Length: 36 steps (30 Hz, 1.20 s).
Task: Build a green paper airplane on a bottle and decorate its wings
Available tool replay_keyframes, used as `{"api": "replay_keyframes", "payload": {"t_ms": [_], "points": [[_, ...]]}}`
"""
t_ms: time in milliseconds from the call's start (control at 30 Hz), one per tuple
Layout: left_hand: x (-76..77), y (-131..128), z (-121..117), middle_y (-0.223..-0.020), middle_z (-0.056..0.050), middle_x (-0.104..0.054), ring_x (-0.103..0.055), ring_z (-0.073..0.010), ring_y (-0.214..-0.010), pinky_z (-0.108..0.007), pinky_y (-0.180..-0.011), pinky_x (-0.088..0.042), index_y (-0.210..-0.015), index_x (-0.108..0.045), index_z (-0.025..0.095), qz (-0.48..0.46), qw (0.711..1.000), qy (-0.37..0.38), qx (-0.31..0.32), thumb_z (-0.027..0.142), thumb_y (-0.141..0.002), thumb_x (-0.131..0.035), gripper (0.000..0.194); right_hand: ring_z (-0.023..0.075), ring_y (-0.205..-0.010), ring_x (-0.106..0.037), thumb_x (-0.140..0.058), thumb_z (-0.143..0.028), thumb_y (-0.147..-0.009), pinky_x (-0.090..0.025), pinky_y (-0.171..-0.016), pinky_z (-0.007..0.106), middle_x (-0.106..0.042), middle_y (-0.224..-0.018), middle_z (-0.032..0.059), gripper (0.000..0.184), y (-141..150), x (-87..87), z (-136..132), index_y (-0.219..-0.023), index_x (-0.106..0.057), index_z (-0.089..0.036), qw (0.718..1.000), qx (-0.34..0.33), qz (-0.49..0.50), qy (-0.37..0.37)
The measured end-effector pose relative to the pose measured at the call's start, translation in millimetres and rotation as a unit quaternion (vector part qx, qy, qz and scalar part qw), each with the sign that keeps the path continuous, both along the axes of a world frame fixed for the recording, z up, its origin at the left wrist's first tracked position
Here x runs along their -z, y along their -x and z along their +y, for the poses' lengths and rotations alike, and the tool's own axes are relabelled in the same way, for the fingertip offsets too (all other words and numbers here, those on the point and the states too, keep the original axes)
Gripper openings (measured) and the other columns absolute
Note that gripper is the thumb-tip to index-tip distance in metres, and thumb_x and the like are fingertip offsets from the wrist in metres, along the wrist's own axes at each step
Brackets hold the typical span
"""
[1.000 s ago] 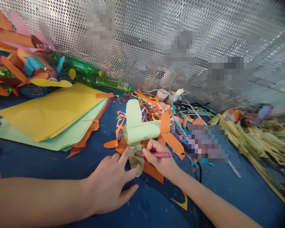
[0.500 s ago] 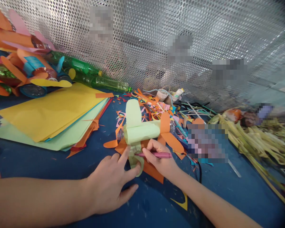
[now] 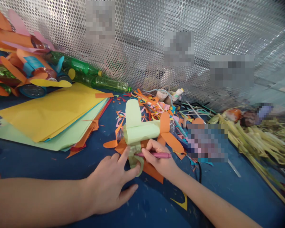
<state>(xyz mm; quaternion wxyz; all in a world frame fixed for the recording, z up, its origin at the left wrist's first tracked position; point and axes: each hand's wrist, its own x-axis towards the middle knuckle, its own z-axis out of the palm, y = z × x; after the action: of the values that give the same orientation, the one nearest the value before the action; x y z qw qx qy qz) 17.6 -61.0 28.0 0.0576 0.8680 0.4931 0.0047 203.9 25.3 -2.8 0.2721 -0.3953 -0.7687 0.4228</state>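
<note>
Change since the earlier frame: almost nothing; left hand (image 3: 109, 185), right hand (image 3: 161, 161), slim pink pen (image 3: 163, 155) and clear plastic bottle sleeved in pale green paper (image 3: 143, 131) keep their places.
Left fingers: spread, two tips on a pale green, round-ended paper flap (image 3: 134, 160), thumb apart from it, presumably so the flap lies steady.
Right fingers: pinching the pen low, towards its point, likely for fine control; the point is at the flap, contact uncertain.
Sleeved bottle: on its side at the frame's centre, on the blue worktop (image 3: 218, 190); contents hidden by the paper.
Orange paper sheet (image 3: 153, 172): partly under the flap, perhaps as backing.
Translucent green plastic bottles (image 3: 83, 66): lying capped at upper left; contents not discernible.
Small white bottle with yellow cap (image 3: 178, 93): above centre, near the multicoloured paper scraps (image 3: 154, 106); contents unseen.
</note>
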Motion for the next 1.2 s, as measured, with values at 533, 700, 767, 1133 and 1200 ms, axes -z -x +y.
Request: {"api": "replay_keyframes", "payload": {"t_ms": [533, 700, 767, 1133, 1200], "points": [[3.0, 1, -1, -0.134, -0.021, -0.039, -0.06, -0.03, -0.089, -0.046, -0.069, -0.051, -0.127, -0.041, 0.029, 0.002, 1.0, -0.007, -0.005, 0.044, -0.089, -0.037, 0.042, 0.0088, -0.043, -0.043, -0.042, -0.033, -0.092, -0.033, -0.046, 0.022, -0.044, -0.046, -0.0072, 0.024, 2, -11.0, -1, -0.072, -0.045, -0.02, 0.993, 0.041, 0.103, 0.045], [1.8, 1, -1, -0.134, -0.022, -0.039, -0.06, -0.03, -0.085, -0.047, -0.066, -0.051, -0.129, -0.04, 0.03, 0.0, 1.0, -0.004, -0.006, 0.043, -0.088, -0.037, 0.043, 0.0079, -0.047, -0.039, -0.05, -0.033, -0.089, -0.036, -0.052, 0.022, -0.039, -0.053, -0.0076, 0.026, 3, -11.5, -1, -0.068, -0.04, -0.021, 0.994, 0.013, 0.09, 0.06], [1.4, 0, -1, -0.133, -0.022, -0.04, -0.06, -0.0307, -0.085, -0.047, -0.066, -0.051, -0.129, -0.04, 0.031, 0.001, 1.0, -0.003, -0.004, 0.043, -0.088, -0.037, 0.043, 0.0078, -0.045, -0.037, -0.047, -0.034, -0.09, -0.035, -0.05, 0.022, -0.037, -0.051, -0.0085, 0.026, 3, -10.7, -1, -0.069, -0.039, -0.021, 0.993, 0.017, 0.097, 0.062], [4.3, 1, -2, -0.134, -0.024, -0.039, -0.06, -0.032, -0.088, -0.047, -0.067, -0.051, -0.132, -0.04, 0.029, 0.006, 1.0, -0.01, -0.005, 0.045, -0.089, -0.034, 0.046, 0.0098, -0.042, -0.044, -0.047, -0.035, -0.09, -0.036, -0.05, 0.023, -0.047, -0.044, -0.0068, 0.031, 1, -3.3, 3, -0.063, -0.037, -0.022, 0.999, 0.031, 0.03, 0.033], [4.0, 1, -1, -0.134, -0.024, -0.039, -0.06, -0.0322, -0.089, -0.047, -0.067, -0.051, -0.132, -0.04, 0.029, 0.008, 1.0, -0.011, -0.006, 0.045, -0.089, -0.034, 0.046, 0.01, -0.043, -0.045, -0.046, -0.034, -0.09, -0.037, -0.05, 0.023, -0.047, -0.044, -0.0068, 0.031, 0, -3.0, 3, -0.063, -0.038, -0.022, 0.999, 0.027, 0.032, 0.034]]}}
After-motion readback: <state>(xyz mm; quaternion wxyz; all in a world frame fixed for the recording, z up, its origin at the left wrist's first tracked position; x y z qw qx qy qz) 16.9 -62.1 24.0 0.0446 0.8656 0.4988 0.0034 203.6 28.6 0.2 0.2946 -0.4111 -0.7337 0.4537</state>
